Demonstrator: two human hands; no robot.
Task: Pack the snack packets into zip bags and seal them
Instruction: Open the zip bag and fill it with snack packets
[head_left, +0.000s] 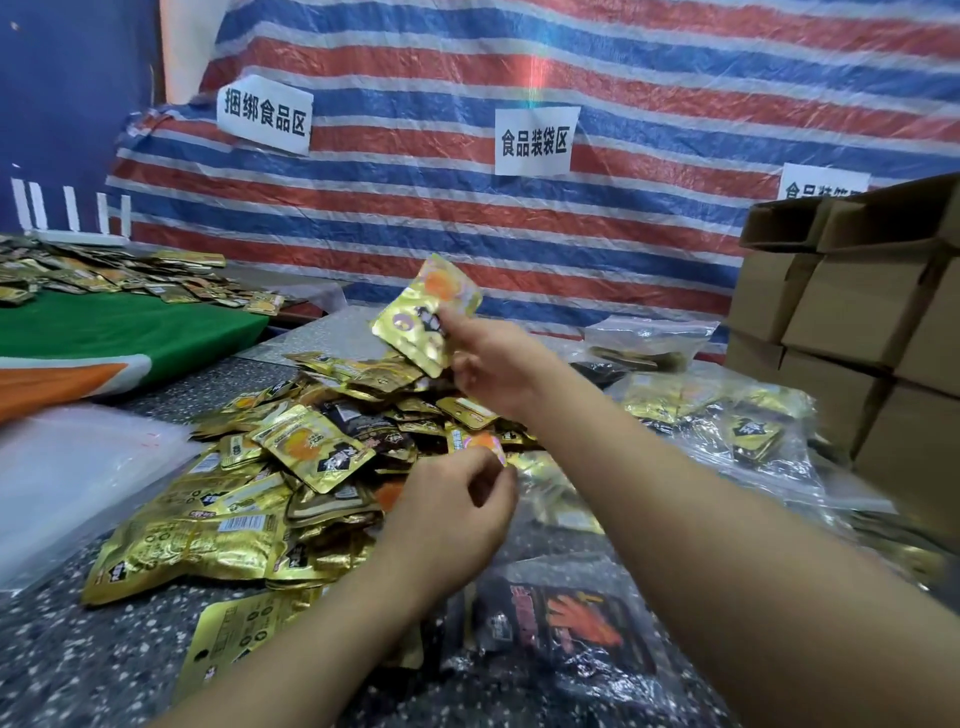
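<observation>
Packing stood partway: filled clear zip bags (727, 431) lay right, loose gold foil packets (270, 483) remained heaped on speckled tabletop (78, 670), right hand (488, 364) pinched a raised gold packet (426, 317), left hand (457, 514) pinched another gold packet (480, 444).

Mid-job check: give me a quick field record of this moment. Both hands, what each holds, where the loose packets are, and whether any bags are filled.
right hand: raised above the pile, pinching a gold snack packet
left hand: low at the pile's near edge, fingers curled on a small gold packet
loose packets: heaped on the speckled table
filled clear bags: lying to the right, beside stacked cardboard boxes
seal state: cannot tell
</observation>
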